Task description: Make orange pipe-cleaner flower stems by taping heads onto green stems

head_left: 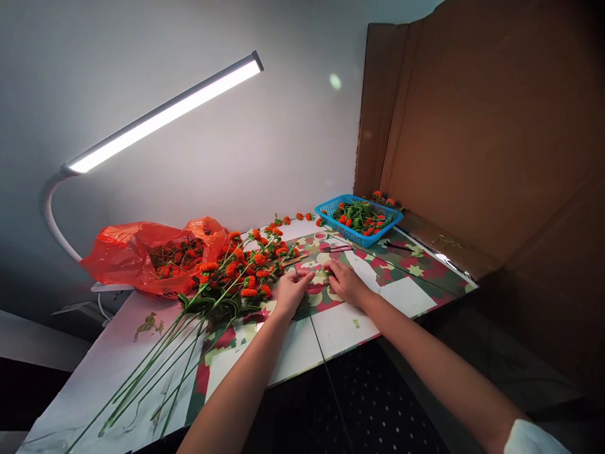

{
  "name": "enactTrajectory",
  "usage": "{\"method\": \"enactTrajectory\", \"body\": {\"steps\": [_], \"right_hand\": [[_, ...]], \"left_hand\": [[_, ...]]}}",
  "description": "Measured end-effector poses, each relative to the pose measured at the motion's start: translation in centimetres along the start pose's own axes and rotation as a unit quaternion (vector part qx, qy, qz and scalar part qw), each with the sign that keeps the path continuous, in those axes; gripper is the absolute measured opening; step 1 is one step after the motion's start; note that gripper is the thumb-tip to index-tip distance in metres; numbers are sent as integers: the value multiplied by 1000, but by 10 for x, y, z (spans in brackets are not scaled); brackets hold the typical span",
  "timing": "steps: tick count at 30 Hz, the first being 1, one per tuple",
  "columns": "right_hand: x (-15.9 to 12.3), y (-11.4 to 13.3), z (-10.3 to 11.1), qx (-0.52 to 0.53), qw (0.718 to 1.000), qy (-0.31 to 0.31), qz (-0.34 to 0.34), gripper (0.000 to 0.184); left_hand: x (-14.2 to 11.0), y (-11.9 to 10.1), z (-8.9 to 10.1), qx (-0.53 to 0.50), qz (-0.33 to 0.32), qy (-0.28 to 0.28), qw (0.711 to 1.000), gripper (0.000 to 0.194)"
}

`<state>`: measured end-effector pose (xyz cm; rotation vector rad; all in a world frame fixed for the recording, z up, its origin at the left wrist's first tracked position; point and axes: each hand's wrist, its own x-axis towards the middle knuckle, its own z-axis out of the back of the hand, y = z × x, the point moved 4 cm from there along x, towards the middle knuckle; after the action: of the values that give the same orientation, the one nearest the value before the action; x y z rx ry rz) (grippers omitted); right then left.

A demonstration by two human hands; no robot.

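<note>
My left hand is closed in a pinch over the patterned table cover, with a thin, wire-like stem rising from between thumb and fingers. Just to its right, my right hand has its fingers bent together, pointing towards the left. A pale green strip shows between the two hands; whether the right fingertips grip it is too small to tell. Left of my left hand lies a bunch of orange flowers with long green stems, their heads towards the wall.
An orange plastic bag full of flower heads sits at the back left. Further right are pink-handled pliers, a tape roll and a blue basket of flowers. A lamp hangs above; a cardboard sheet stands at right.
</note>
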<state>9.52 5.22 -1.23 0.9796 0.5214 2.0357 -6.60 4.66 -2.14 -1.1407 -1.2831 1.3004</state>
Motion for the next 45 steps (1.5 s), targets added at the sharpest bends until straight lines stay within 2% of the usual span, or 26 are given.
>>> {"method": "enactTrajectory", "body": {"steps": [4,8,11,13,20,25,27,29,32,37,42,45], "right_hand": [[-1,-5,0,-20,999,12,-23,31],[5,-1,-1,-36,999,18,-2,37],[13,0,-2,-55,998,24,-36,18],[17,-1,-2,-59,996,34,-62,19],[17,2,1,-51,991,113,-45,22],[16,2,3,-54,986,150,-51,28],[16,3,4,-61,984,160,-45,25],[16,5,5,-60,986,154,-34,16],[16,8,6,-38,991,126,-35,36],[14,6,3,2,992,106,-66,20],[12,7,3,1,994,104,-29,19],[11,6,5,-17,995,98,-7,18]], "left_hand": [[0,-1,-1,11,-9,6,1000,38],[-1,0,-2,14,-18,12,1000,40],[-1,0,-2,17,-23,15,999,40],[-2,0,-2,20,-26,12,999,40],[3,5,-1,22,-29,-2,999,38],[5,10,-1,20,-22,-8,1000,39],[5,11,-2,18,-21,-4,1000,39],[5,11,-3,17,-19,7,1000,39],[5,12,-4,16,-19,21,999,39],[7,13,-2,19,-23,13,999,37],[6,11,1,24,-24,-6,999,37],[4,10,2,17,-26,-23,999,45]]}}
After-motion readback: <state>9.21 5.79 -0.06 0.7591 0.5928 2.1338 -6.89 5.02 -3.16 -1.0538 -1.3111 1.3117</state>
